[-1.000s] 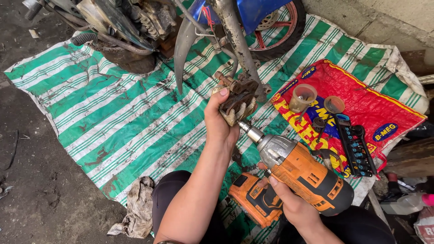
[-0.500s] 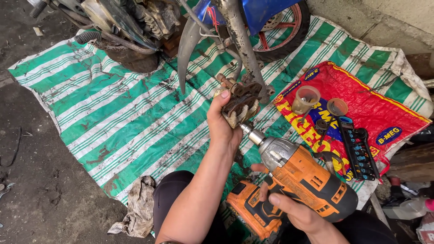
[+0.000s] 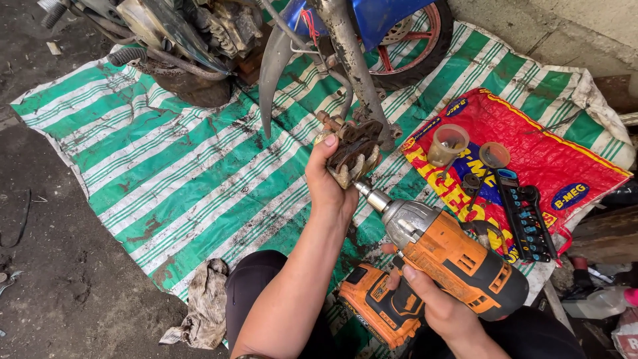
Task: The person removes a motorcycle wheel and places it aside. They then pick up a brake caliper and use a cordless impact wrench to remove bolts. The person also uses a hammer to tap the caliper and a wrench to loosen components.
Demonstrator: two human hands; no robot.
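Driver bit (image 3: 362, 188) now seated against caliper (image 3: 355, 151) gripped in left hand (image 3: 327, 186); right hand (image 3: 435, 302) clenched around orange impact driver (image 3: 452, 256), fastening underway.

Red woven sack (image 3: 531, 159), printed in yellow and blue with a blue oval label, lies flat at right of frame on the green-and-white striped tarp (image 3: 166, 173). Corner of a white package (image 3: 628, 336) shows at lower right.

Dirt ground (image 3: 60, 252), green-striped tarp (image 3: 166, 166) (grimy), red sack (image 3: 531, 153), rag (image 3: 203, 306), bit rack (image 3: 528, 219)
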